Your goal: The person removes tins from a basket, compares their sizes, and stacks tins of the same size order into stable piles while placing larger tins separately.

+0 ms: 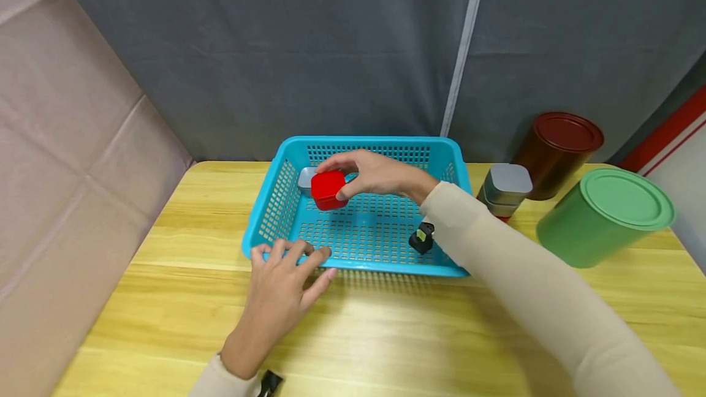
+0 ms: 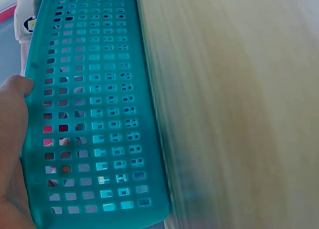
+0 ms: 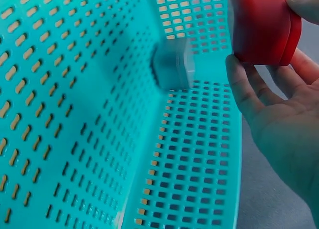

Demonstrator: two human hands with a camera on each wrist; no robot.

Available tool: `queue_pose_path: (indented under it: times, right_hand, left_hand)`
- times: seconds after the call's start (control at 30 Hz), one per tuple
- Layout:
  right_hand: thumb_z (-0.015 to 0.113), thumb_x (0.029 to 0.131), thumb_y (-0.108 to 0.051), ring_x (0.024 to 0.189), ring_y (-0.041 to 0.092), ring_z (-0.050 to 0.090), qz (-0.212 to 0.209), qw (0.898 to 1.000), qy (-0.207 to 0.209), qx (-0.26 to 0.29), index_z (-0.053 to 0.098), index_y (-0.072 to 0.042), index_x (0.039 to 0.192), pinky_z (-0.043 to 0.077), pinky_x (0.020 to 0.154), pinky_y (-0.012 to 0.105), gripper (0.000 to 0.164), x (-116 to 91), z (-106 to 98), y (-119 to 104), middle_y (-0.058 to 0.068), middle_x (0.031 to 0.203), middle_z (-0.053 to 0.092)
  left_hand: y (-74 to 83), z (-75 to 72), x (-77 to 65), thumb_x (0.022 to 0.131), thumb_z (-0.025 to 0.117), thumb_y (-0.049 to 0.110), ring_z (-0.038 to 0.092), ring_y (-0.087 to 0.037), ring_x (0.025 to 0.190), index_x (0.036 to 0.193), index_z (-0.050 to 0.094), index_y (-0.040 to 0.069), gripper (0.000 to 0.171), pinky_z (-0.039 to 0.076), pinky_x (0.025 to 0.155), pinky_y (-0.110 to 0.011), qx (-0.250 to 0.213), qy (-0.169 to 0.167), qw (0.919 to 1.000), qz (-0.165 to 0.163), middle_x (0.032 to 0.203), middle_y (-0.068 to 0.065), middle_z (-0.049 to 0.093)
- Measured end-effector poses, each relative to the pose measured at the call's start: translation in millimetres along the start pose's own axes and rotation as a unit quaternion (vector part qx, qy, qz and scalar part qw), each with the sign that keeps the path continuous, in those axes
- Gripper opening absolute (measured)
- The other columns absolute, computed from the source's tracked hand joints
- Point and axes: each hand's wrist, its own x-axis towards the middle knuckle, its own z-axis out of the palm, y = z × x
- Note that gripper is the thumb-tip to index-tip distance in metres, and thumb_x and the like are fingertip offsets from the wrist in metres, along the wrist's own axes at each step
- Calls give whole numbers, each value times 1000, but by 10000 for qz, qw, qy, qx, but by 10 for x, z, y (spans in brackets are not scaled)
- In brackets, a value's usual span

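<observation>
My right hand (image 1: 380, 173) holds a small red square box with rounded corners (image 1: 328, 190) between thumb and fingers, raised over the left part of a blue plastic basket (image 1: 353, 267). Behind the red box, a small grey box (image 1: 306, 181) sits in the basket's far left corner, partly hidden in the head view. The right wrist view shows this grey box (image 3: 172, 64) against the basket's wall. My left hand (image 1: 281, 283) has its fingers bent over the basket's near rim at the left, with the thumb on the outer side.
Right of the basket stands a stack of small grey boxes (image 1: 508, 184) with red at its base. A dark red lidded canister (image 1: 559, 152) and a green one (image 1: 612, 216) stand farther right. The wooden table (image 1: 182, 305) meets a grey curtain (image 1: 276, 48) behind.
</observation>
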Motion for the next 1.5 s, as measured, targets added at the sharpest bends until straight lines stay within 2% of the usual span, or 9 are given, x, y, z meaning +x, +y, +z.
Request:
queue_pose_path:
  times: [0.23, 0.47, 0.87, 1.1, 1.3, 1.5]
  right_hand:
    - [69, 87, -8, 122, 28, 60, -30, 9996, 260, 87, 63, -15, 141, 57, 96, 44, 55, -188, -112, -70, 8, 134, 65]
    - [67, 89, -7, 122, 30, 59, -68, 9976, 650, 212, 63, -15, 141, 58, 95, 42, 53, -450, -209, -108, 7, 137, 64]
    - [62, 88, -2, 116, 32, 59, -44, 9929, 1142, 337, 60, -10, 141, 57, 89, 40, 54, -892, -391, -64, 12, 138, 63]
    - [60, 88, -2, 119, 31, 56, 32, 9915, 1299, 87, 58, -8, 143, 57, 88, 37, 56, -1176, -497, 5, 12, 140, 60]
    - [59, 90, -3, 122, 28, 54, 42, 9890, 1466, -191, 56, -8, 146, 59, 88, 32, 56, -1419, -566, 16, 12, 142, 58]
    - [58, 92, -2, 119, 24, 56, 299, 9834, 1781, -182, 53, -12, 150, 61, 85, 32, 59, -1645, -658, 72, 6, 141, 57]
  left_hand:
    - [3, 17, 3, 110, 34, 60, 57, -29, 87, 109, 76, 25, 56, 37, 79, -58, 6, -16, 10000, -23, 93, 0, 67]
    - [2, 36, 15, 107, 46, 57, 58, -30, 87, 111, 77, 25, 45, 36, 78, -59, -45, 9, 10000, 20, 94, -1, 67]
    - [-4, 50, 27, 107, 45, 58, 57, -29, 87, 110, 77, 25, 47, 36, 79, -57, -63, 20, 10000, -1, 94, 0, 68]
    - [-12, 52, 20, 107, 43, 60, 57, -30, 88, 110, 77, 25, 48, 36, 79, -57, -27, -37, 10000, -33, 94, 0, 68]
    - [-15, 55, 22, 105, 48, 58, 57, -30, 89, 111, 76, 25, 44, 36, 79, -57, -33, -44, 10000, -36, 95, 0, 68]
    - [-18, 62, 23, 99, 58, 53, 57, -30, 88, 111, 76, 25, 36, 36, 79, -57, -59, -43, 10000, -26, 94, 0, 67]
